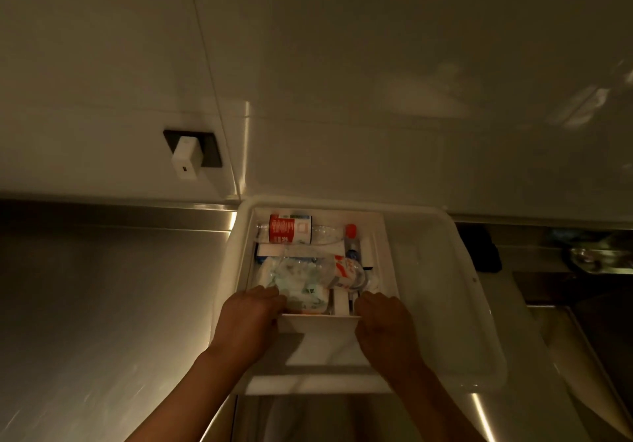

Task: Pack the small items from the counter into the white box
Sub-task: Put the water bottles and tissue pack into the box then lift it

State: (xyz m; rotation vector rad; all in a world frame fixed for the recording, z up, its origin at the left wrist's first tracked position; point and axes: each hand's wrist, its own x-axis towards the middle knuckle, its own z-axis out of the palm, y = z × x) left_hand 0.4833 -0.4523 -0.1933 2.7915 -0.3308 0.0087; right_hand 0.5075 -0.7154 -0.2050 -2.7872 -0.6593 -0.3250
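— So, what is the biggest thing down there?

— The steel bench, running along under a pale wall. On the wall sits a dark socket plate with a white charger plugged in.

— And on the bench?

— A large white tub, pushed back against the wall. Inside its left part stands the white box, smaller and square-cornered, its near wall facing the person.

— What is in the box?

— It is crowded. Along the far side lies a clear plastic bottle on its side, with a red-and-white label and a red cap pointing right. In front of it lies a second clear bottle, crumpled, with red print on its label, tilted across the middle. Below that, toward the near left, is a soft white packet with greenish print, wrinkled. Near the right wall there is something small with a blue end; I cannot tell what it is. A narrow white upright piece stands near the front.

— The hands?

— Apart, one at each near corner of the box. The left hand curls over the near-left rim, fingers reaching in beside the packet. The right hand curls over the near-right rim. Both grip the box's front edge.

— Anything off to the right?

— A dark object behind the tub, too dim to name.
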